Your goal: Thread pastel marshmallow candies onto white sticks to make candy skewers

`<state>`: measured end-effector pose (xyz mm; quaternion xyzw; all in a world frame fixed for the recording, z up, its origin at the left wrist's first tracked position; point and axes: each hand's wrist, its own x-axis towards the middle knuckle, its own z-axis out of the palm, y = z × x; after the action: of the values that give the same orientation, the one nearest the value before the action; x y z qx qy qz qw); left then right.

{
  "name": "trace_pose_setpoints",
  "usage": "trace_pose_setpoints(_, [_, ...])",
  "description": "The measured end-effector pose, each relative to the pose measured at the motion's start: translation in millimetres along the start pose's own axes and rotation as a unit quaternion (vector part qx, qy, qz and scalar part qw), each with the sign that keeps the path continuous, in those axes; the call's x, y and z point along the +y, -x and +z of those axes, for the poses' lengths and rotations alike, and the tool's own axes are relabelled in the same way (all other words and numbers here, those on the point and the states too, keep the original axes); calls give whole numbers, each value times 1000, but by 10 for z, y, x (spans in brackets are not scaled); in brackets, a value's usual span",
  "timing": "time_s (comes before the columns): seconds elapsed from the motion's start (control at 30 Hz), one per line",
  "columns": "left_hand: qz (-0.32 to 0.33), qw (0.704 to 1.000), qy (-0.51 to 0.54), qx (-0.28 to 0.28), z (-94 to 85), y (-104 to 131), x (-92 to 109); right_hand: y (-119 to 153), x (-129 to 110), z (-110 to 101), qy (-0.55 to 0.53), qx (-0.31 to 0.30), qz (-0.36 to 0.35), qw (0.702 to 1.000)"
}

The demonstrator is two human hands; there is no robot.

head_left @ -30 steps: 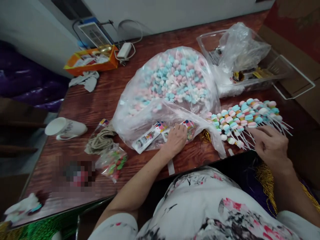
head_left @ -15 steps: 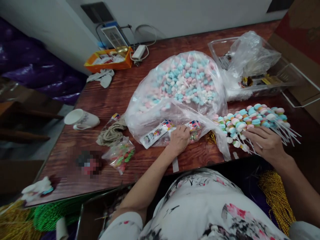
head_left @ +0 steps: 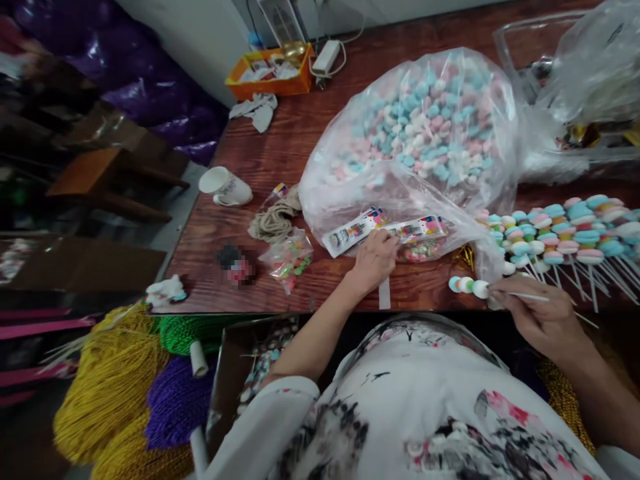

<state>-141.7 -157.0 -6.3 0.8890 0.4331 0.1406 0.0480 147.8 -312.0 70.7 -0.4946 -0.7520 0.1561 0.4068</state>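
Note:
My right hand (head_left: pixel 543 317) is closed on a marshmallow skewer (head_left: pixel 469 287), its candy end pointing left and its white stick running back past my fingers. My left hand (head_left: pixel 376 257) rests at the table's front with fingers bent onto a printed plastic packet (head_left: pixel 419 229). Left of it lies a second printed packet (head_left: pixel 350 235). Behind both stands a big clear bag of pastel marshmallows (head_left: pixel 425 120). Many more marshmallow skewers (head_left: pixel 565 233) lie piled beyond my right hand, sticks toward me.
On the left are a white mug (head_left: pixel 226 187), a coiled beige cord (head_left: pixel 275 219) and a small bag of colourful candy (head_left: pixel 289 260). An orange tray (head_left: pixel 270 83) sits at the back. A clear plastic bin (head_left: pixel 530 40) stands at the far right. Gold cord bundles (head_left: pixel 113 383) lie below the table's left end.
My right hand has taken a skewer from the pile and brought it toward the table's front edge. My left hand stays by the packets. The view has shifted.

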Motion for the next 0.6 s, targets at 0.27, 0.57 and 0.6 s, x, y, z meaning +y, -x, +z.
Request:
trace_pose_setpoints(0.27, [-76,965,233,89,94,-70,-175,11,102,55,30,-22,1,999])
trace_pose_setpoints(0.57, [-11,929,348,124,-133,63,-109,-500,-320,227,-101,404,84,905])
trace_pose_setpoints(0.6, [-7,927,355,124,-155,71,-85,-563,-312,280,-105,397,69,909])
